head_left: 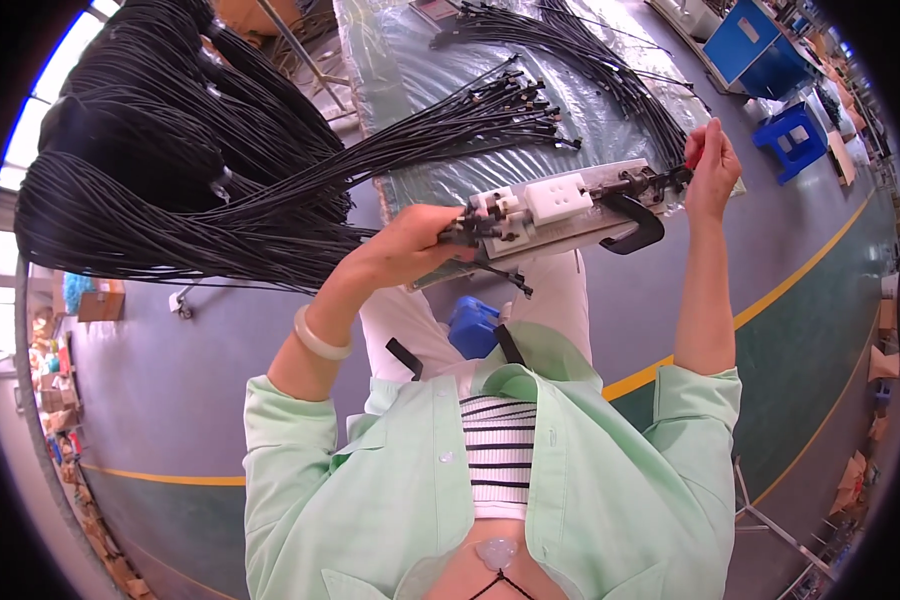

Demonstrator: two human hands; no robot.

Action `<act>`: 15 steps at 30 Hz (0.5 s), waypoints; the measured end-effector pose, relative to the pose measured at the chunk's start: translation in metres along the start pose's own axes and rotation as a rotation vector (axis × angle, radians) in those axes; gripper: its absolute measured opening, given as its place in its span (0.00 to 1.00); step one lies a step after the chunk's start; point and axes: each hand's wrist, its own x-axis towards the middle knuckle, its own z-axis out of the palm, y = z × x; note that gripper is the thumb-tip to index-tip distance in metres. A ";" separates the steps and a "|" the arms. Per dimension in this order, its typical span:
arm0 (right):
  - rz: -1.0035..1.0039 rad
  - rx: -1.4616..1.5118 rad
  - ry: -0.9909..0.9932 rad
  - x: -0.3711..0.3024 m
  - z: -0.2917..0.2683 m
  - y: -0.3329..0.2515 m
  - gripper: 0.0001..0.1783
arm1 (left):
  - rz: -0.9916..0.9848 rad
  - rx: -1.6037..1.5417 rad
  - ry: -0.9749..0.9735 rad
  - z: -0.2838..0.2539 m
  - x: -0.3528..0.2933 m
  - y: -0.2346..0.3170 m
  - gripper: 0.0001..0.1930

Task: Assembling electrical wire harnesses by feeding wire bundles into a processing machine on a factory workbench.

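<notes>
At the left end of a metal fixture plate [570, 232], my left hand [410, 245] is closed around black cable ends [460, 228]. White blocks sit on the plate, the larger one [557, 199] near its middle. A push-type toggle clamp [625, 187] lies along the right part, its red handle [694, 150] inside my closed right hand [712, 170]. Part of that handle is hidden by the fingers. Below it, a black C-clamp [638, 228] grips the plate's edge. One loose black cable end [515, 280] hangs beneath my left hand.
A thick bundle of black cables [140, 190] hangs over a rack at left, its ends fanned across the plastic-covered table [410, 90]. More black cables [610, 75] lie at the back. A blue stool [792, 140] and blue bin [755, 45] stand right. Something blue [473, 325] shows between my legs.
</notes>
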 end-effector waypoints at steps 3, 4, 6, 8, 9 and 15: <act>-0.814 -0.706 0.313 -0.032 0.035 -0.029 0.06 | 0.309 -0.215 0.002 0.004 -0.005 -0.003 0.15; -0.794 -0.662 0.222 -0.045 0.039 -0.033 0.13 | 0.068 -0.338 -0.043 0.000 -0.007 0.002 0.12; -0.808 -0.451 -0.104 -0.073 0.050 -0.038 0.14 | -0.307 -0.566 -0.149 -0.008 -0.002 0.019 0.12; -0.276 -0.197 -0.458 -0.113 0.073 -0.049 0.10 | -0.317 -0.545 -0.179 -0.010 0.002 0.024 0.11; -0.225 -0.118 -0.545 -0.127 0.084 -0.050 0.10 | -0.331 -0.520 -0.207 -0.010 0.004 0.024 0.11; -0.077 -0.200 -0.799 -0.148 0.113 -0.058 0.14 | -0.352 -0.339 -0.265 -0.007 0.006 0.023 0.08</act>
